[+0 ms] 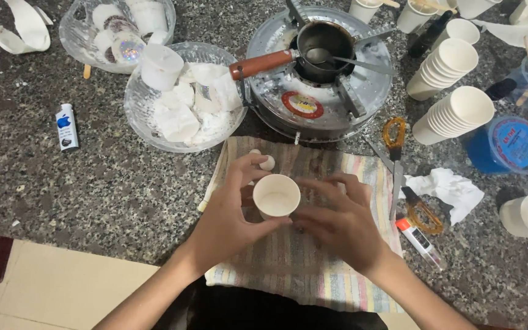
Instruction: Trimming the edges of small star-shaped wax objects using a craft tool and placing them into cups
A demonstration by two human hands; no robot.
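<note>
A small white paper cup (276,196) stands upright on a striped cloth (313,269), with pale solid filling inside. My left hand (230,214) wraps around its left side, thumb and fingers on the rim and wall. My right hand (340,220) rests against its right side, fingers curled toward the cup's base. A small white lump (267,162) lies on the cloth just behind the cup.
Behind the cloth sits a round metal stove (319,91) with a small dark pot (324,43) and red handle. A glass bowl (181,98) of white chunks is at left. Stacked paper cups (453,110), orange scissors (396,159), a tissue (450,189) and a blue-lidded tub (514,146) lie right.
</note>
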